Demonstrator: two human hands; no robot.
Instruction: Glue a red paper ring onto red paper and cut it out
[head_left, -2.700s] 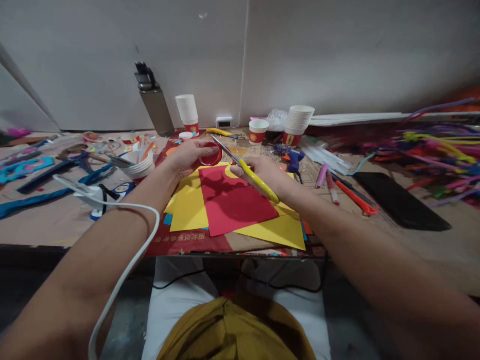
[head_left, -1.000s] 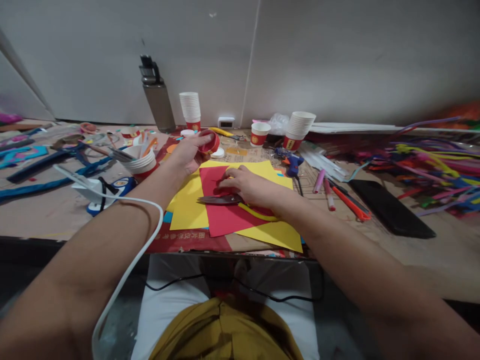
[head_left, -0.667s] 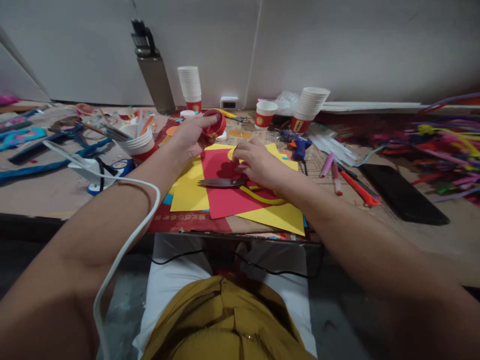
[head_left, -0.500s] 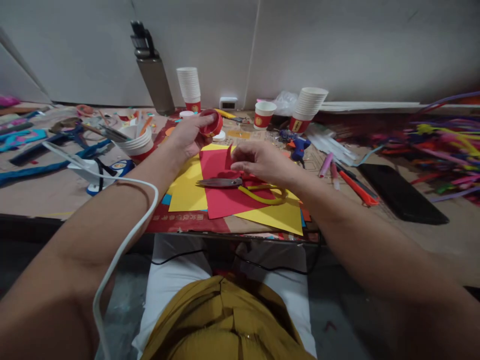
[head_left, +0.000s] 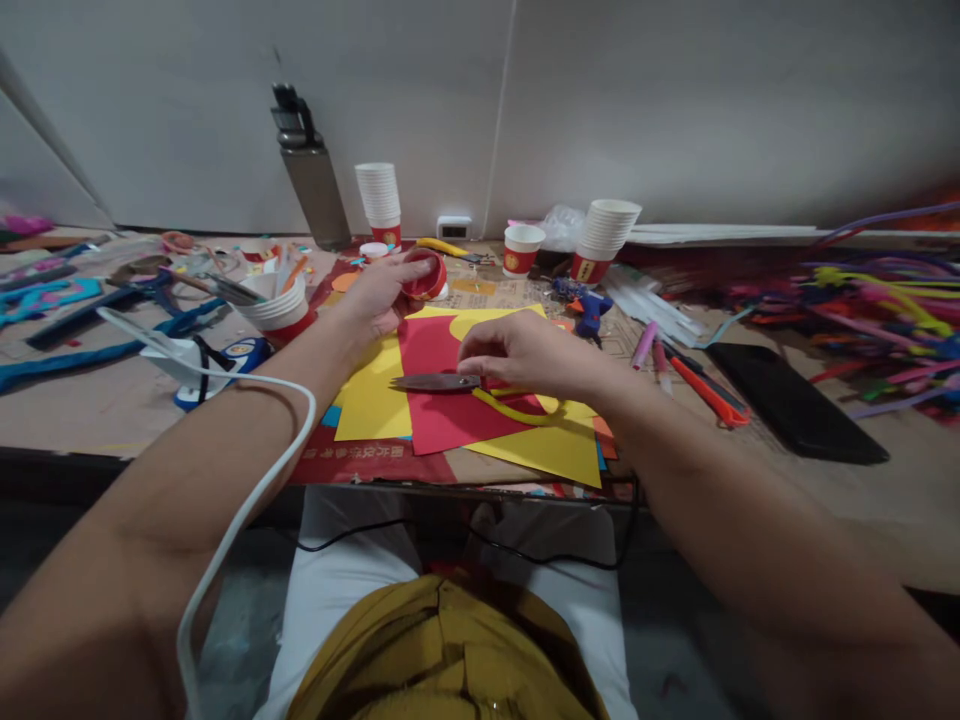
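My left hand (head_left: 386, 293) grips a red cup piece (head_left: 426, 276), its round opening turned partly toward me. My right hand (head_left: 517, 350) hovers over the paper with fingers curled together; anything between them is too hidden to make out. Just below that hand lie scissors (head_left: 439, 382) with yellow handles, blades pointing left. They rest on a red sheet (head_left: 442, 425), which overlaps yellow sheets (head_left: 375, 400).
Paper cup stacks (head_left: 379, 195) and a dark bottle (head_left: 315, 195) stand at the back. A tool-filled cup (head_left: 281, 315) is left. To the right are a phone (head_left: 795, 400), an orange cutter (head_left: 709, 390) and colourful pipe cleaners (head_left: 892, 310).
The view has tilted up, so table items sit lower in the picture. The red flap that stood up beside my right fingers is no longer visible, and that hand is lower over the scissors.
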